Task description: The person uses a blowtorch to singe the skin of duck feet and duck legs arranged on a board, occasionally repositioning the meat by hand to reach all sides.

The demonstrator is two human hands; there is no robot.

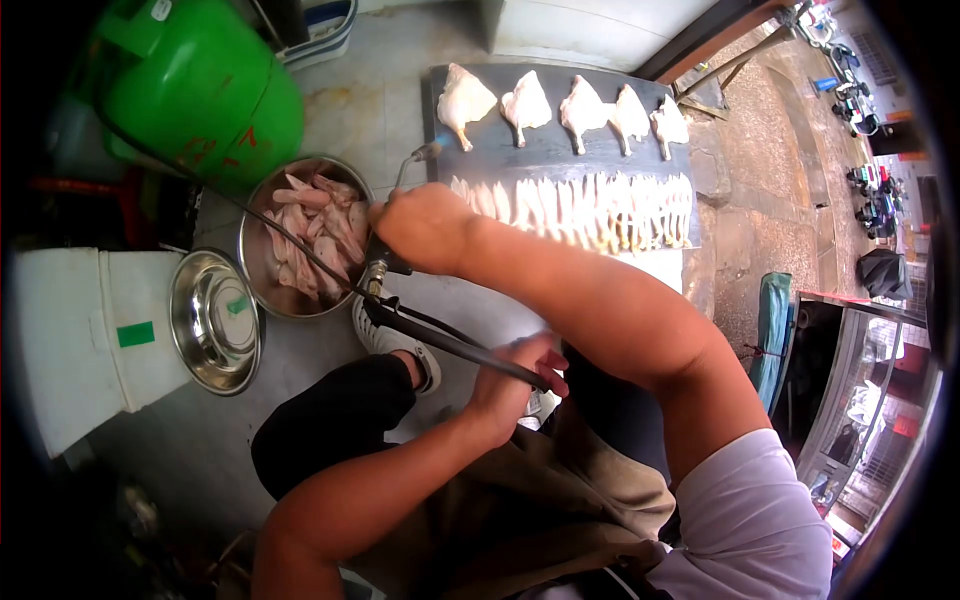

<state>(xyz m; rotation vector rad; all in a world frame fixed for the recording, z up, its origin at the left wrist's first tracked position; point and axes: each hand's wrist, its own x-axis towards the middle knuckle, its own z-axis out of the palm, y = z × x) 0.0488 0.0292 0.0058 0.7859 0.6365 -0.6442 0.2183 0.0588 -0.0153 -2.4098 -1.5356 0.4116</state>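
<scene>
My right hand (425,228) is closed around the handle of a gas torch (386,258). The torch's metal nozzle (428,151) points at the leftmost chicken leg (466,98), with a faint bluish flame at its tip. Several pale chicken legs lie spaced along the far side of a dark board (550,160). Below them is a tight row of slender pale poultry pieces (590,208), partly hidden by my right forearm. Nearer my body, my left hand (510,390) has its fingers wrapped round a black hose (440,340).
A steel bowl (247,235) of raw poultry pieces sits left of the torch, beside a shiny steel basin (190,340). Behind stands a green gas cylinder (215,100). White boxes (80,330) are at the left. The hose crosses above the bowl. Outdoor paving (750,170) lies right.
</scene>
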